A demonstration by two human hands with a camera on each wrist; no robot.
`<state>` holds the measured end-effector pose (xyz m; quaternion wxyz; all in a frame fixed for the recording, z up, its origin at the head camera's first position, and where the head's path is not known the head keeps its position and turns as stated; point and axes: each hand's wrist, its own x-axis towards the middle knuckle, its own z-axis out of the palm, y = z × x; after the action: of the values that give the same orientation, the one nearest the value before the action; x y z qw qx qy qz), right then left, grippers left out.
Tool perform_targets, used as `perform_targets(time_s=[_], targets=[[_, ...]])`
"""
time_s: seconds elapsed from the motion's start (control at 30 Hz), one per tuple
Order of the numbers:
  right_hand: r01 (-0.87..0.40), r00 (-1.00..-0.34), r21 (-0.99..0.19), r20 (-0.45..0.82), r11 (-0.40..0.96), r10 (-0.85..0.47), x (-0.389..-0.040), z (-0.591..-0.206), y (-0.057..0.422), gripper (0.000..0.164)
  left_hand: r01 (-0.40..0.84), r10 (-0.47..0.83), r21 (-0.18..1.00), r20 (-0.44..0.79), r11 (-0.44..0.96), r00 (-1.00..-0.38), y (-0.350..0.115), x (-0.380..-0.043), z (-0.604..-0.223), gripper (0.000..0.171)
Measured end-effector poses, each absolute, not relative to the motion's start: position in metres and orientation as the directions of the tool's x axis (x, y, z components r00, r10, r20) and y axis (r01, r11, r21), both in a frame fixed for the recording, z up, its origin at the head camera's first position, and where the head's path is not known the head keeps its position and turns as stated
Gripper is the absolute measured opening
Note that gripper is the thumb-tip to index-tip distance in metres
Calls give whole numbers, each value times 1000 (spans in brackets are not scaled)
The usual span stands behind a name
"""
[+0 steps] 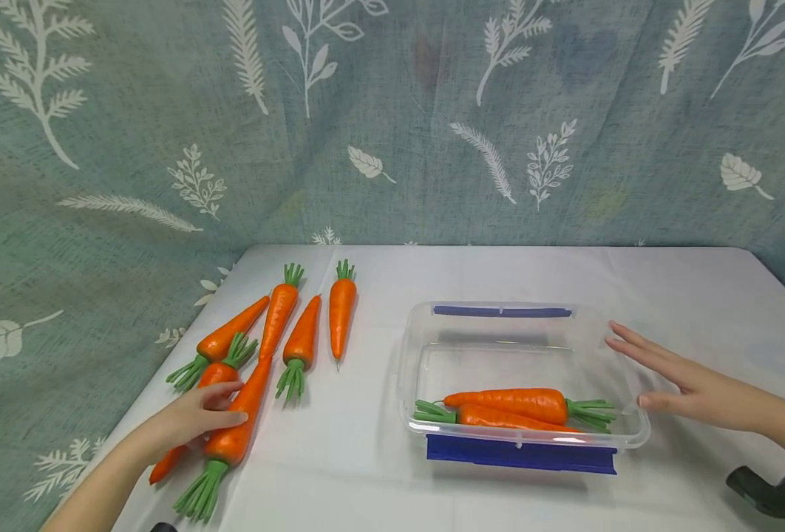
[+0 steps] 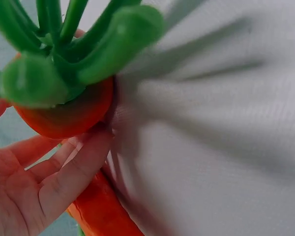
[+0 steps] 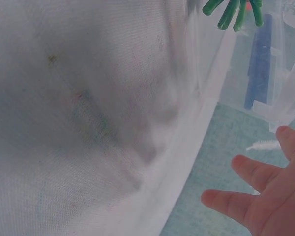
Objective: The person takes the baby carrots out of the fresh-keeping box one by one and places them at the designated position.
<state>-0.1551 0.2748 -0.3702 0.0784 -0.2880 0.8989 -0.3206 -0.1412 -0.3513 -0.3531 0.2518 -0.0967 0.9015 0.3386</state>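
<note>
My left hand (image 1: pixel 182 421) grips an orange carrot (image 1: pixel 251 391) with green stems, at the left of the table. In the left wrist view, fingers lie around the thick end of this carrot (image 2: pixel 64 120), just below its stems. Beneath the hand, another carrot (image 1: pixel 216 373) is partly hidden. My right hand (image 1: pixel 708 391) is held with fingers extended beside the right wall of a clear plastic container (image 1: pixel 499 362) with blue clips. Two carrots, one behind (image 1: pixel 512 401) and one in front (image 1: pixel 499 417), lie inside it along the near side.
Around the left hand lie several more carrots, including one at the far left (image 1: pixel 233 329), one upper (image 1: pixel 279 314), one middle (image 1: pixel 302 332) and one rightmost (image 1: pixel 342 314). A black curved object (image 1: pixel 775 495) shows at the right edge. Patterned green cloth (image 1: pixel 392 125) hangs behind the white table (image 1: pixel 366 458).
</note>
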Motion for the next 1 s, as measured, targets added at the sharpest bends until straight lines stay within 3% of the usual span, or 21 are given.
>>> perform_targets(time_s=[1.0], targets=[[-463, -835, -588, 37, 664, -549, -155, -370, 273, 74, -277, 29, 603, -447, 748, -894, -348, -136, -339, 80]])
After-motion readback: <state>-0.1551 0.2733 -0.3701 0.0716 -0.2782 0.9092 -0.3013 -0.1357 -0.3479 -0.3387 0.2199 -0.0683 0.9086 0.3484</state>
